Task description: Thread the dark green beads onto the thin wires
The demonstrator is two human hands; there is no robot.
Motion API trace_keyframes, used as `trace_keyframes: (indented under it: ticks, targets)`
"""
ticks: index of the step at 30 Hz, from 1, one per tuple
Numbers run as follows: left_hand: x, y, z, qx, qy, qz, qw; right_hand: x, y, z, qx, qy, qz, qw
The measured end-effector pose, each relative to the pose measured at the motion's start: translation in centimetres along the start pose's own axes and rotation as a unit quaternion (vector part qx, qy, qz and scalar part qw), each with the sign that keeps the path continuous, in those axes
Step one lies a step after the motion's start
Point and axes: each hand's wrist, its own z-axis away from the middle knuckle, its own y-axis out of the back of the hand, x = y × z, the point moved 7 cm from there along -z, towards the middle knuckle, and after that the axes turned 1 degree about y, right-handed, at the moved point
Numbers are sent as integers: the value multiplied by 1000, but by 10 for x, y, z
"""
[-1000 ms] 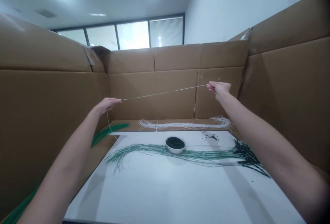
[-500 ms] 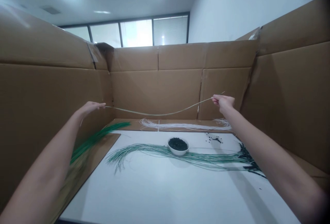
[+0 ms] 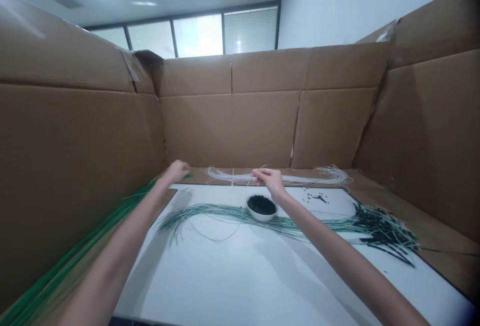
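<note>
In the head view my right hand [image 3: 270, 182] pinches a thin pale-green cord [image 3: 225, 240] above the bowl. The cord hangs in a loose loop over the white board and climbs toward my left hand [image 3: 178, 171]. My left hand's fingers are curled closed at the board's back left, and a short cord tail shows left of that wrist. Under my right hand stands a white bowl [image 3: 262, 217] full of small black pieces [image 3: 261, 204]. A bundle of green cords [image 3: 213, 211] lies across the board, passing by the bowl.
Dark tube-like pieces [image 3: 386, 226] cover the bundle's right end. Loose black bits [image 3: 315, 197] lie at the back right. White cords [image 3: 300, 179] lie along the back, bright green strands [image 3: 75, 251] at the left. Cardboard walls [image 3: 232, 126] enclose the white board [image 3: 232, 286].
My hands have come closer together and lower; the right moved left, the left moved right. The cord, stretched nearly straight before, now sags in a deep loop. The view has shifted slightly.
</note>
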Motion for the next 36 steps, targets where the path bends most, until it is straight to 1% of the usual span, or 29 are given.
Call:
trace_keyframes:
  ticks: [1,2,4,5,6,7,9,11,14,16,19,22,28,32,36]
  targets:
    - [23,-19,5,-3,-30,11,999,3,-4,6,-9,2,5,1000]
    - [52,-39,12,-15,-91,54,994,4,-9,12,-24,3,9,1000]
    - [107,-81,33,-81,-187,135,970,5,-13,20,-50,10,12,999]
    - [130,-97,44,-102,-215,157,959,4,-14,23,-63,14,11,998]
    - [147,-112,54,-116,-225,167,953,4,-14,25,-71,16,11,997]
    - [160,-125,61,-130,-224,175,950,3,-13,27,-75,16,12,997]
    - [175,-142,70,-126,-215,178,952,3,-8,28,-70,11,18,997]
    - [177,-151,71,-113,-206,190,953,2,-2,28,-62,7,24,998]
    - [167,-159,65,-104,-157,262,946,1,3,28,-72,20,27,997]
    - [158,-163,63,-111,-125,318,933,0,5,28,-77,31,31,996]
    - [154,-169,64,-138,-118,371,911,2,7,27,-74,31,32,996]
    - [151,-172,66,-151,-121,399,896,4,7,27,-75,24,23,997]
    - [144,-176,65,-138,-80,447,880,7,5,26,-84,-6,21,996]
    - [140,-179,63,-143,-58,470,869,12,4,27,-95,-19,31,995]
    - [138,-176,61,-129,-50,485,864,15,2,28,-100,-30,41,994]
